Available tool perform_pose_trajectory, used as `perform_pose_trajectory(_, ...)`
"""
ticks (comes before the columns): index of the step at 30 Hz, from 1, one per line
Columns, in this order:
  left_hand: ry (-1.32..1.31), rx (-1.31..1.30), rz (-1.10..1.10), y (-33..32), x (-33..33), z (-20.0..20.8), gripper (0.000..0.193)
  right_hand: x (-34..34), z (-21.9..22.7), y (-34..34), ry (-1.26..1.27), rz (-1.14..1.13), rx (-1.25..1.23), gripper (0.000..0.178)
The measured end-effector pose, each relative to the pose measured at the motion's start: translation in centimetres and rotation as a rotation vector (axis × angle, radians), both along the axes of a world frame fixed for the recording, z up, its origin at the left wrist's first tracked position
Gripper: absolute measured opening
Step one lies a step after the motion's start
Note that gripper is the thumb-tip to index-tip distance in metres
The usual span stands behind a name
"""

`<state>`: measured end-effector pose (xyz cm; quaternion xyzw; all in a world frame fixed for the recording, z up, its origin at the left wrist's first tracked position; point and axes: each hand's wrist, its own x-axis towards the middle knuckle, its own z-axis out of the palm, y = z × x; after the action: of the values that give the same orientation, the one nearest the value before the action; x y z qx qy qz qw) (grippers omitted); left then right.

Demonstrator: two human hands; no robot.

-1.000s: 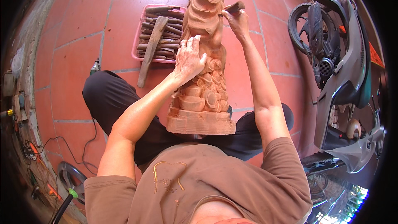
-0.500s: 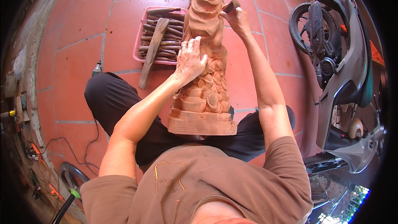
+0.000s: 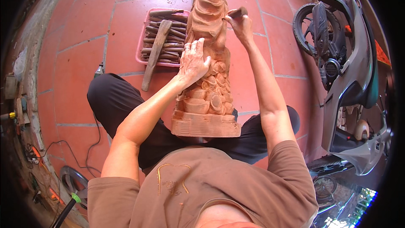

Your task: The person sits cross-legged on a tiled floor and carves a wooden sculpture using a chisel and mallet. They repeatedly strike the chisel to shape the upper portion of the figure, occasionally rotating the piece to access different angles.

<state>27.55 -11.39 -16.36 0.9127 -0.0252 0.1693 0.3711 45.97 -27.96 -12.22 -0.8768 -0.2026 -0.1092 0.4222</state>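
Wooden statue lies on the person's lap, its base near the belly. Left hand presses flat on its side. Right hand grips a small tool at its top. Pink tray sits left of the statue.

The floor is red tile with pale grout lines. A pink tray of dark wooden tools sits on it, and a mallet lies slantwise across the tray's edge with its handle end down on the tile. A black cable trails along the left side. A scooter stands parked on the right.
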Motion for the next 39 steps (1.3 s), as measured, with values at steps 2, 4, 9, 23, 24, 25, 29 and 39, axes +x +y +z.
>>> perform_pose_trajectory(2,0.001,0.007,0.004,0.1,0.1,0.2,0.067,-0.6,-0.7,-0.3,0.017,0.086,0.113,0.023)
perform_pose_trajectory(4,-0.016,0.025,0.007,0.1,0.0,0.0,0.067,-1.0,-0.1,-0.6,0.179,0.128,0.164,0.02)
perform_pose_trajectory(9,0.019,0.001,0.005,0.1,0.1,0.0,0.067,-1.3,1.3,-0.7,0.23,0.055,0.267,0.021)
perform_pose_trajectory(23,0.017,0.021,-0.004,-0.2,0.0,0.2,0.066,-7.1,-2.6,-1.0,0.283,-0.086,0.604,0.019)
perform_pose_trajectory(24,0.016,0.014,-0.009,-0.2,0.0,0.3,0.066,-7.7,-2.3,-0.9,0.304,-0.07,0.638,0.02)
perform_pose_trajectory(25,0.014,0.008,-0.013,-0.2,0.0,0.3,0.066,-8.4,-1.9,-0.8,0.374,-0.05,0.713,0.019)
perform_pose_trajectory(29,0.038,-0.017,-0.011,0.5,0.1,0.2,0.067,-9.6,-0.5,-0.7,0.484,0.009,0.881,0.019)
perform_pose_trajectory(39,0.063,-0.021,-0.033,-0.2,0.2,0.4,0.068,-5.1,-5.5,-0.3,0.363,-0.189,0.983,0.023)
